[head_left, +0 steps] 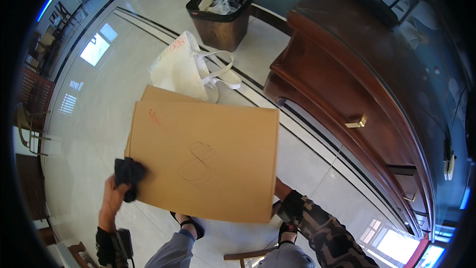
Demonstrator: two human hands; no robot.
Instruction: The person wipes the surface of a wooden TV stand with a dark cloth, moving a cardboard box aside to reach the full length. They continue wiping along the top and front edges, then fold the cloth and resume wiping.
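A large flat piece of brown cardboard spans the space before me, marked with dark looping scribbles and a faint red mark. Behind its far edge another brown cardboard piece sticks out. My left hand grips a bunched black cloth at the board's left edge. Only the wrist and part of my right hand show at the right edge; the fingers are hidden under or behind the cardboard, which that hand appears to support.
A white cloth tote bag stands just beyond the cardboard. Farther back is a filled waste bin. Along the right runs a dark red wooden cabinet with brass handles. Below are my sandalled feet and a wooden stool edge.
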